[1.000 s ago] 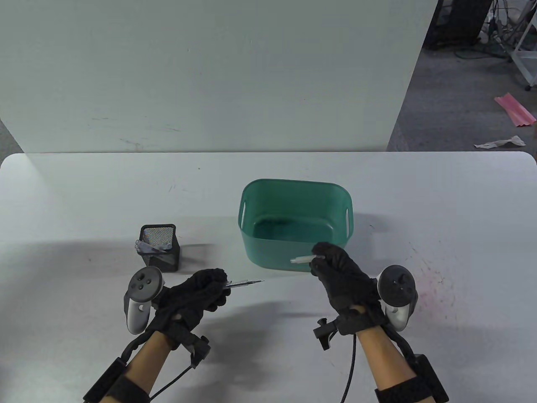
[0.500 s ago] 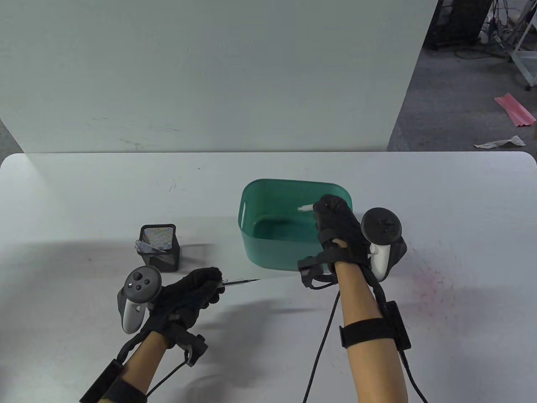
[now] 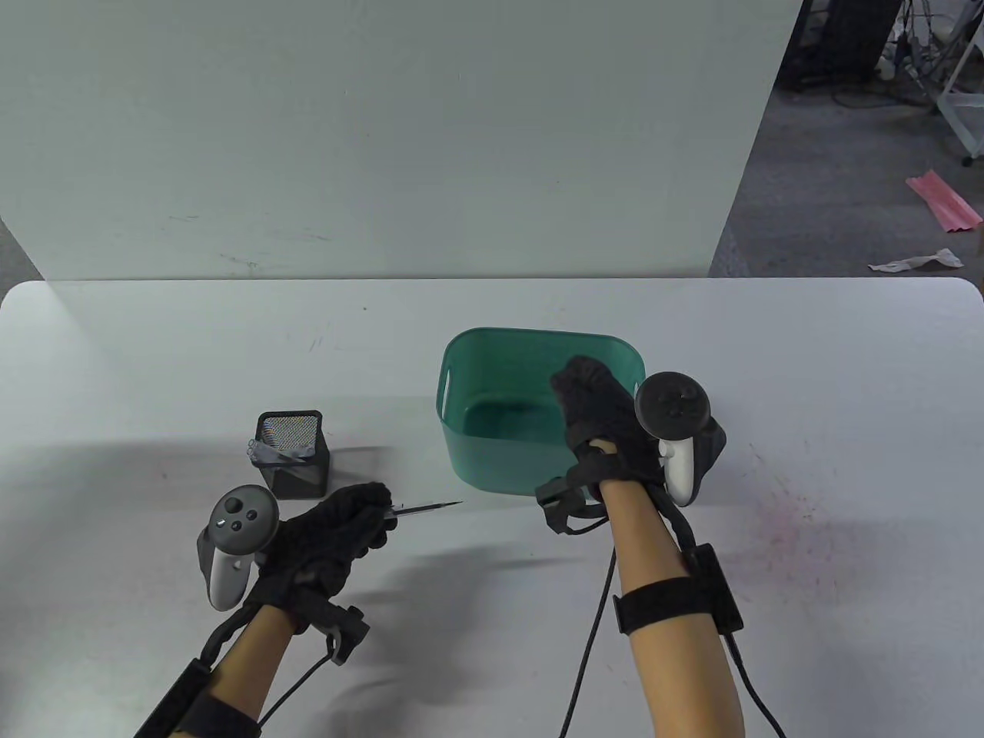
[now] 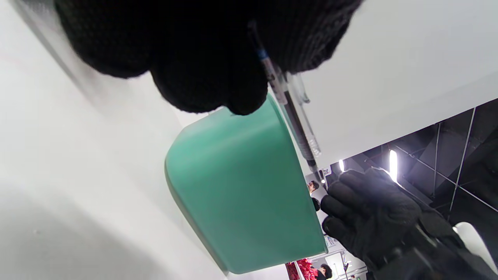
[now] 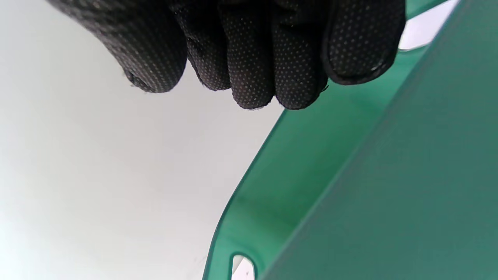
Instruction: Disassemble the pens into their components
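Observation:
My left hand grips a thin pen part in front of the black mesh holder, its dark tip pointing right. In the left wrist view this pen part shows as a clear barrel over a dark refill, sticking out from my left hand's curled fingers. My right hand hangs over the green bin, near its right side. Its fingers are loosely bent above the bin wall, and I see nothing between them. The white pen piece is out of sight.
The black mesh holder contains a few pen pieces. A pale wall panel stands behind the table's far edge. A reddish stain marks the table to the right of the bin. The bin's outer wall lies just beyond the pen tip.
My right hand carried a white pen piece from the bin's front to above its inside; the piece no longer shows. My left hand drifted slightly left with its pen part.

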